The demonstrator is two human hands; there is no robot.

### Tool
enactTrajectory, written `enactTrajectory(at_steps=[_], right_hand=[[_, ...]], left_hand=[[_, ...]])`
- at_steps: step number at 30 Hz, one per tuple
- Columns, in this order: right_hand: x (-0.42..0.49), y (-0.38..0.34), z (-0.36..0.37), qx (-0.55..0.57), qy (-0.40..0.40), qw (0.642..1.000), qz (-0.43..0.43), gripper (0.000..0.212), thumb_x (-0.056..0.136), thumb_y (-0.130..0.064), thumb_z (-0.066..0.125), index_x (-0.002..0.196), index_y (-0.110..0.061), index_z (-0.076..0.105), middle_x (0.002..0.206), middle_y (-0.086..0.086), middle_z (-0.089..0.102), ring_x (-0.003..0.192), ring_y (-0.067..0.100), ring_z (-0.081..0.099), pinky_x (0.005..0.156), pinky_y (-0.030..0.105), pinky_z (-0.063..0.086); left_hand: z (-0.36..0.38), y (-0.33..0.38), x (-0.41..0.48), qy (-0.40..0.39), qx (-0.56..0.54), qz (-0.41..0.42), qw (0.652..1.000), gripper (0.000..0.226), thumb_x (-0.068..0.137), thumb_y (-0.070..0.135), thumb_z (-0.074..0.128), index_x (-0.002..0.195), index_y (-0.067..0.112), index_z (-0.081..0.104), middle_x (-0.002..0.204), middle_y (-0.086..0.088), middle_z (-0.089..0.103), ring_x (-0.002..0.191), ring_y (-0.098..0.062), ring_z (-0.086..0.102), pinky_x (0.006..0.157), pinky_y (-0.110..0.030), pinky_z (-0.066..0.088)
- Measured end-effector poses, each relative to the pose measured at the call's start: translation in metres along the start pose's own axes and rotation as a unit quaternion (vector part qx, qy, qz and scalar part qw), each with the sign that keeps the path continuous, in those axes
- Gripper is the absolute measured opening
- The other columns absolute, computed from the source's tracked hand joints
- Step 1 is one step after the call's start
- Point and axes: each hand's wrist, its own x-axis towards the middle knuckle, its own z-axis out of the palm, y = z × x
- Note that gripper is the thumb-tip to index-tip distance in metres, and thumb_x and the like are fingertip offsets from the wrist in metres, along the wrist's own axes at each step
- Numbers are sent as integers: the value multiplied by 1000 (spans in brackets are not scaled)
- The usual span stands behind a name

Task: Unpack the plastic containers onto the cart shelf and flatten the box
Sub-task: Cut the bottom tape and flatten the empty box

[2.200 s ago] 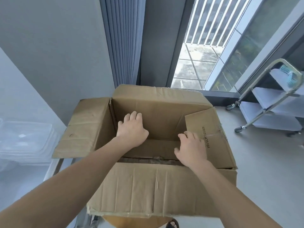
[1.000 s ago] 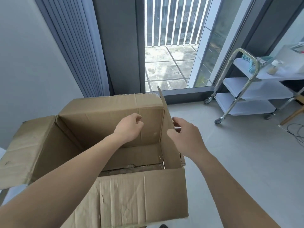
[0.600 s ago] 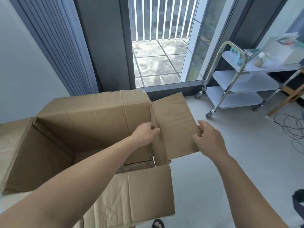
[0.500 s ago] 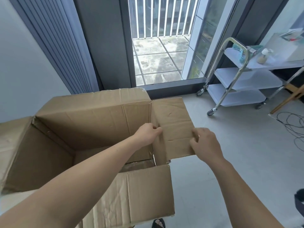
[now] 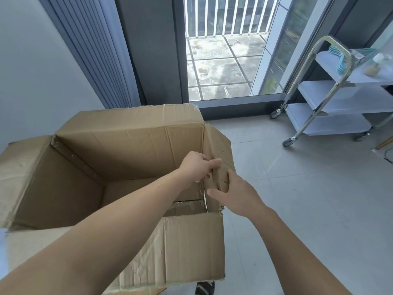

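Left hand (image 5: 197, 167): fingers curled over the fold line of the right flap (image 5: 217, 145), thumb on the inner side, gripping cardboard just below the far right corner; right hand (image 5: 238, 196): just beside the left and nearer the camera, fingers bent round the same flap from outside, thumb stretched along its inner edge, pinching it; both forearms bare, reaching in from the bottom of the view.

Box (image 5: 127, 150): brown cardboard, open at the top, close in front of the person, left of centre; right flap standing roughly upright and creased, leaning slightly outward; left flap (image 5: 23, 165) spread outward; far flap (image 5: 131, 118) tilted back toward the wall; near flap (image 5: 191, 248) hanging down over the front face, wrinkled; bottom seam (image 5: 187, 206) visible inside at the near right corner; support under the box hidden.

Cart (image 5: 350, 96): well apart from the box, far right, on castors, metal tube frame, three pale shelves; teal items (image 5: 342, 60) and a small blurred bottle (image 5: 376, 64) on the top shelf; middle and bottom shelves only partly in view.

Grey tiled floor (image 5: 308, 199) between box and cart; glass door (image 5: 223, 60) behind, with balcony tiles and white railing beyond; grey vertical blinds (image 5: 91, 52) at the left; toe of a dark sandal (image 5: 204, 287) below the box edge; thin cable (image 5: 388, 155) at the right edge.
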Motion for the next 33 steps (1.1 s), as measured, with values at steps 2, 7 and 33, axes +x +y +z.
enactTrajectory(at_steps=[2, 7, 33], right_hand=[[4, -5, -2, 0, -16, 1000, 6, 34, 80, -44, 58, 100, -17, 50, 90, 0, 61, 77, 20, 60, 67, 35, 50], [9, -22, -3, -35, -32, 999, 16, 19, 84, -26, 56, 87, -10, 48, 81, 6, 59, 69, 21, 56, 57, 33, 44], [47, -66, 14, -169, 125, 975, 77, 26, 101, -21, 42, 118, -1, 43, 111, 23, 62, 85, 35, 50, 69, 37, 38]], left_hand=[[-1, -3, -3, -11, -17, -10, 1000, 49, 91, 43, 67, 100, -5, 71, 95, -15, 73, 68, -17, 62, 57, -29, 42], [-37, -25, -20, 28, 95, 24, 995, 26, 95, 31, 51, 104, 15, 70, 92, -1, 67, 82, -19, 60, 70, -29, 45], [-265, -203, -80, 339, 345, -210, 850, 74, 87, 20, 51, 150, 15, 12, 156, -18, 19, 134, -44, 36, 104, -58, 36]])
